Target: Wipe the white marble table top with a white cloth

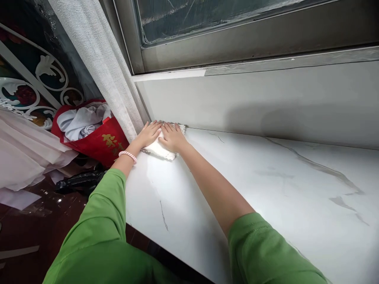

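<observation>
A white cloth (pixel 161 150) lies on the white marble-patterned ledge (pixel 207 189), in its far left corner by the wall. My left hand (pixel 149 134) rests flat on the cloth's left part, fingers stretched out, with a pink coiled band (pixel 128 156) around the wrist. Beside it, my right hand (pixel 172 137) presses flat on the cloth's right part, its fingers straight and slightly spread. The two hands nearly touch. Part of the cloth is hidden under them, and its frayed edge shows at the front and behind the right fingertips.
A grey-framed window (pixel 237 47) rises above the low wall (pixel 251 98). A pale curtain (pixel 97 59) hangs at the ledge's left end. A red bag (pixel 94 144) holding white fabric stands left of it, near a black plastic bag (pixel 79 181) and a sheer pink drape (pixel 26 150).
</observation>
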Available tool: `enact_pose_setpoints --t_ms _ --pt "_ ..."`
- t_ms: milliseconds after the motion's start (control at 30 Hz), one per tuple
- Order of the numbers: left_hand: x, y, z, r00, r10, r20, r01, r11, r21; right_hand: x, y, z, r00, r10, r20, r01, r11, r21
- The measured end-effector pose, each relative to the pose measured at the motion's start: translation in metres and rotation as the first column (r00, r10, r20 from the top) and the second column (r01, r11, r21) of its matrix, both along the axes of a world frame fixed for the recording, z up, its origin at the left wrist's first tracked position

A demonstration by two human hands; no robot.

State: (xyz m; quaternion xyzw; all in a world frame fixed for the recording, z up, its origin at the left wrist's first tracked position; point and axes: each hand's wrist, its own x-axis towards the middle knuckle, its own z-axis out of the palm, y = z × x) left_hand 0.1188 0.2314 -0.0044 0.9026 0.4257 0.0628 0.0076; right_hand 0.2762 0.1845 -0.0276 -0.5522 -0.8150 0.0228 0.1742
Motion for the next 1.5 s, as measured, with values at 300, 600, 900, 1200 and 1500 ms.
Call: enact_pose_setpoints --t_ms 300,600,900,1200,1500 --pt "0.002 -0.04 0.004 0.995 -0.035 -0.089 0.032 0.999 -0.03 -0.003 -0.05 0.005 0.998 -0.047 0.048 0.046 0.999 0.02" --pt "-0.002 -0.188 0.009 0.99 -0.118 -0.071 0.119 0.993 0.011 -0.002 -0.193 0.003 0.999 0.015 -0.033 -0.013 0.998 0.065" --pt "-0.003 -0.25 -0.003 0.999 0.027 -0.018 -0.026 0.999 0.025 -0.002 -0.241 0.03 0.981 0.168 -0.095 -0.179 0.976 -0.124" --pt "0.022 -0.19 -0.007 0.997 0.077 0.013 -0.077 0.996 0.034 0.015 -0.183 0.023 0.988 0.029 -0.151 -0.05 0.989 -0.142" --pt "0.073 -0.053 -0.005 0.982 -0.144 0.126 0.148 0.989 -0.023 0.045 -0.085 0.012 0.964 -0.24 -0.114 0.233 0.97 -0.065"
